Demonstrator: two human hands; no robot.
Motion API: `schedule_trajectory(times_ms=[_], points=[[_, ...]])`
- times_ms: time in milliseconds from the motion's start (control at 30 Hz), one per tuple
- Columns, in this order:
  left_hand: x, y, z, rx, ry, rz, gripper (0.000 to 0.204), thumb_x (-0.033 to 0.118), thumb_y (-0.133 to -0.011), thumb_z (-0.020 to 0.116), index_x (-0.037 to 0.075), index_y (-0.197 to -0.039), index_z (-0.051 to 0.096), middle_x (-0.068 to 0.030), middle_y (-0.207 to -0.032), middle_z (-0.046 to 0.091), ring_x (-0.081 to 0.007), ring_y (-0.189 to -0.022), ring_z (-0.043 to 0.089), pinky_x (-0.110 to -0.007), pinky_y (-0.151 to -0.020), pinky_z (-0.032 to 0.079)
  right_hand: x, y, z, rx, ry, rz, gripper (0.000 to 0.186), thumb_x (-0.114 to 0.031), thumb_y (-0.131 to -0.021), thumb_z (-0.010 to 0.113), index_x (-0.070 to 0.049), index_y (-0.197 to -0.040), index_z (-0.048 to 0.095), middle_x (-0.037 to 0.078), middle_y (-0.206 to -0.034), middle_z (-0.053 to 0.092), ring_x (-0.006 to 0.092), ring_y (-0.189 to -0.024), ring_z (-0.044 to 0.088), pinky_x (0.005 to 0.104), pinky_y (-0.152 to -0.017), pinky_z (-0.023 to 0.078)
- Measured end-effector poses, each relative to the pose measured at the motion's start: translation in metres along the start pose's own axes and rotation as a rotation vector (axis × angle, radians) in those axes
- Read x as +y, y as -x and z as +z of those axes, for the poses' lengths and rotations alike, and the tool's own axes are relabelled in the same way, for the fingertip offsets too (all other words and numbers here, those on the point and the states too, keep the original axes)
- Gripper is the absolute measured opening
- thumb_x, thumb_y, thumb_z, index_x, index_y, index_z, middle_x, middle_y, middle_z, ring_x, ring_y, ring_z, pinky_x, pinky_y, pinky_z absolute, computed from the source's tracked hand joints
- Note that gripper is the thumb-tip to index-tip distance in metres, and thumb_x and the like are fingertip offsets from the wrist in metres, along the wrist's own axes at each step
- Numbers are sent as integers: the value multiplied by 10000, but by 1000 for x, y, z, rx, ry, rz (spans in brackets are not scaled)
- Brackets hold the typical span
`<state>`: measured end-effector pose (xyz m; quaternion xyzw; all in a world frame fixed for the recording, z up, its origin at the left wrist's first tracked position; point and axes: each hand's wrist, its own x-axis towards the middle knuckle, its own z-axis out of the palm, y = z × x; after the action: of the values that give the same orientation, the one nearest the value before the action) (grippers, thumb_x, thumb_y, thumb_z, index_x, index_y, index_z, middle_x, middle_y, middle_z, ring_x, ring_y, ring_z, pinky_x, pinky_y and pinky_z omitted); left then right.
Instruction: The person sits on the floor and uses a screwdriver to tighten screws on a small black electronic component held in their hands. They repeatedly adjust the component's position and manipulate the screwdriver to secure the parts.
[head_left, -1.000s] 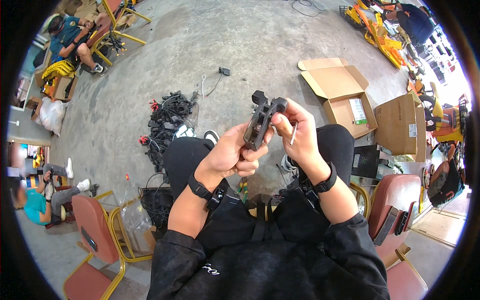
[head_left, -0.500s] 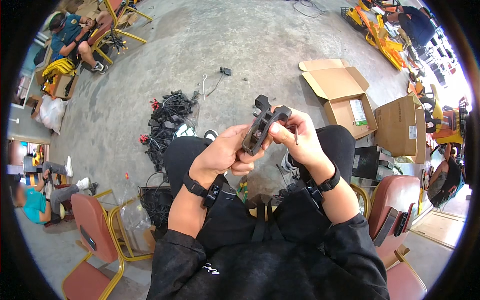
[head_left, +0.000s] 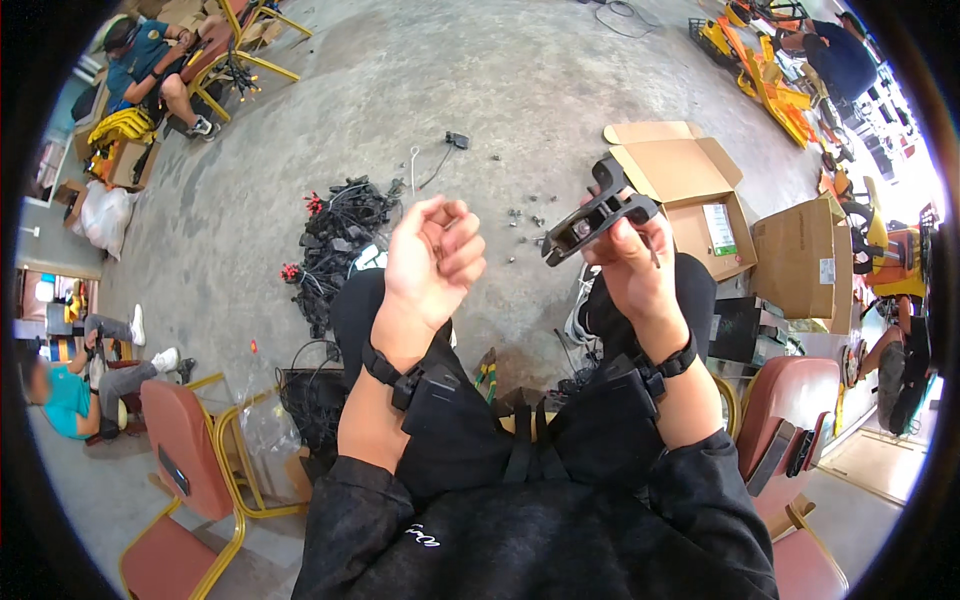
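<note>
My right hand [head_left: 642, 262] grips a black forked bracket [head_left: 600, 212] with a long slot, held up and tilted over my right knee. A thin dark rod pokes out beside its fingers; its kind is unclear. Apart from the bracket, my left hand [head_left: 435, 252] is raised with its fingers curled in toward the palm; anything inside them is hidden. On the floor between and beyond my hands lie several small metal fasteners [head_left: 515, 213]. Left of my left hand is a heap of black cables and connectors [head_left: 340, 235].
An open cardboard box [head_left: 690, 205] and a taller carton [head_left: 795, 255] stand to the right. Red-brown chairs [head_left: 180, 440] flank me. A metal hook rod [head_left: 413, 170] lies ahead. Pliers [head_left: 486, 375] rest between my feet. Other people sit or bend at the edges.
My hands have parted. The left let go of the bracket and moved left, fingers curling; the right carried the bracket right and slightly up, uncovering the fasteners on the floor.
</note>
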<state>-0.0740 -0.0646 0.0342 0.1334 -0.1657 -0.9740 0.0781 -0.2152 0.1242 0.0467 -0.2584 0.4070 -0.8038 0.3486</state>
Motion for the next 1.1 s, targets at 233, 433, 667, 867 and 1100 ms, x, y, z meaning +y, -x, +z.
schedule_trajectory(times_ms=[233,433,667,867,1100], points=[[-5,-4,2,225,239,43,247,203,-903,456,-39,-937,492,-137,-882,474,-221,-790,450,-327,-699,401,-8,-3,6,14,119,35,332,-264,-862,677,8,-1027,582,-27,-707,466,70,-594,373,218,-534,281],[-13,-9,7,248,68,78,269,3,-883,398,-105,-1121,464,-207,-1088,530,-304,-1060,536,-367,-906,475,-12,-3,11,71,152,48,248,-245,-863,676,-27,-899,565,-35,-693,453,67,-584,365,209,-518,268],[-14,-5,30,64,-100,212,314,-88,-916,359,-129,-1223,408,-269,-1253,486,-355,-1200,502,-361,-1019,471,-14,-2,6,29,194,87,235,-164,-830,716,-26,-995,621,-67,-706,498,22,-582,378,193,-513,282],[-13,2,35,-69,-167,210,257,15,-966,420,-82,-1195,488,-193,-1109,593,-273,-1032,607,-285,-871,536,-19,6,21,-71,283,152,303,-29,-801,733,-8,-1067,590,-16,-910,629,0,-759,557,143,-615,426],[-13,-2,26,-63,-423,214,269,140,-983,474,-7,-1206,507,-119,-944,624,-88,-610,485,-191,-538,376,-21,5,22,-75,411,170,310,-42,-796,742,5,-1057,581,-15,-912,625,-1,-750,546,143,-615,428]])
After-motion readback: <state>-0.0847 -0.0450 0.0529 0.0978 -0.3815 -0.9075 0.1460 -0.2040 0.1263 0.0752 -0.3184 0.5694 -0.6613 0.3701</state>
